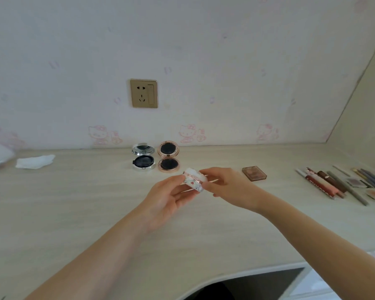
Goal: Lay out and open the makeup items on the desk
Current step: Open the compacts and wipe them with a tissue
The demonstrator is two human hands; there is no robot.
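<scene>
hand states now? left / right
Left hand: holding the floral compact.
Right hand: pinching the same floral compact's far side.

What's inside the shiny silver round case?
The open silver case shows a dark round pad in its bottom half and a mirror in its raised lid. Whatever lies beneath that pad is covered.

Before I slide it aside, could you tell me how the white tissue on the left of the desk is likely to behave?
The white tissue looks crumpled and thin, so it would probably flop and bunch rather than slide as one piece. It seems very light, so a draught or sleeve might shift it. It lies flat on the desk, so rolling seems unlikely.
</scene>
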